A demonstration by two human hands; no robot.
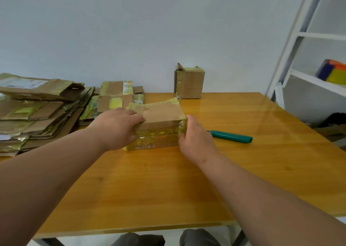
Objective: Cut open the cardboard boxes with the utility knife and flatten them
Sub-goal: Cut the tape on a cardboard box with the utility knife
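Note:
A low cardboard box [159, 122] wrapped in yellowish tape sits in the middle of the wooden table [168, 185]. My left hand [119, 127] grips its left end, fingers curled over the top edge. My right hand [196, 139] holds the box's right end, thumb up at the top corner. A green utility knife [232, 136] lies flat on the table just right of my right hand, untouched. A second, taller taped box [189, 82] stands upright at the back by the wall.
A big pile of flattened cardboard [37, 112] covers the table's left side, with more flat pieces [114, 99] behind the box. A white shelf frame [299, 39] with a colourful item stands to the right. The table's near edge is close to my knees.

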